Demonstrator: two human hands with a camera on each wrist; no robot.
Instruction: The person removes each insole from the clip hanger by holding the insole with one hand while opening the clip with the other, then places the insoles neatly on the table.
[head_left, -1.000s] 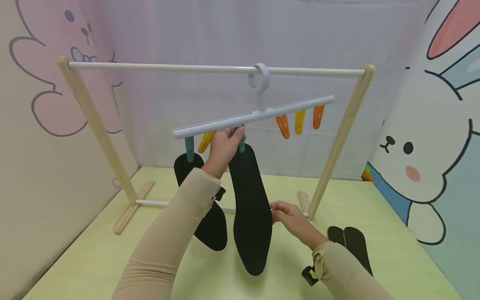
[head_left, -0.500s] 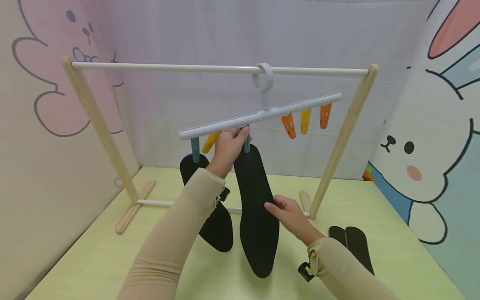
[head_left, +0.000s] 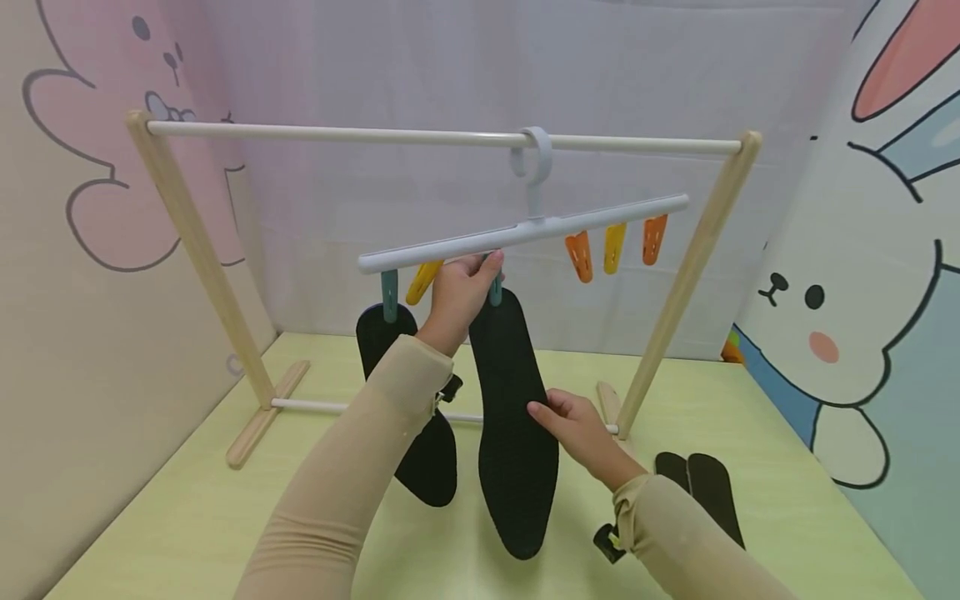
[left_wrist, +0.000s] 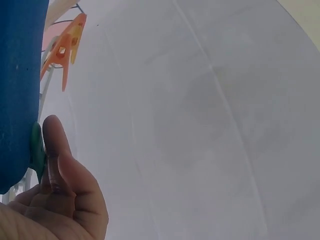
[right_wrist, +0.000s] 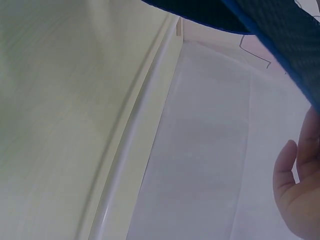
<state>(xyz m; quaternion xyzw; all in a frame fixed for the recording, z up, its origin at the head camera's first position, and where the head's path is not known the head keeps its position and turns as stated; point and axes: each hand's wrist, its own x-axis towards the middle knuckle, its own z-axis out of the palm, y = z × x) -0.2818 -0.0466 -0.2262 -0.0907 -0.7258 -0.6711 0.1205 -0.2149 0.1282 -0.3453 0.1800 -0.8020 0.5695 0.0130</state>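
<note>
A black shoe insole hangs toe-down from a teal clothes peg on a tilted white hanger. My left hand pinches that peg just under the bar; the left wrist view shows the peg against the insole's blue underside. Lower down, my right hand holds the insole's right edge, thumb on the black face and the other fingers behind it. A second black insole hangs from another teal peg at the hanger's left end, partly hidden by my left sleeve.
The hanger hooks over the top rail of a wooden-ended rack. A yellow peg sits left of my hand; orange and yellow pegs hang at right. Another pair of dark insoles lies on the table beside my right sleeve.
My right hand has shifted from beside the insole's edge onto it, with the thumb now on its front face. My left hand still pinches the peg. The hanger's right end dips slightly.
</note>
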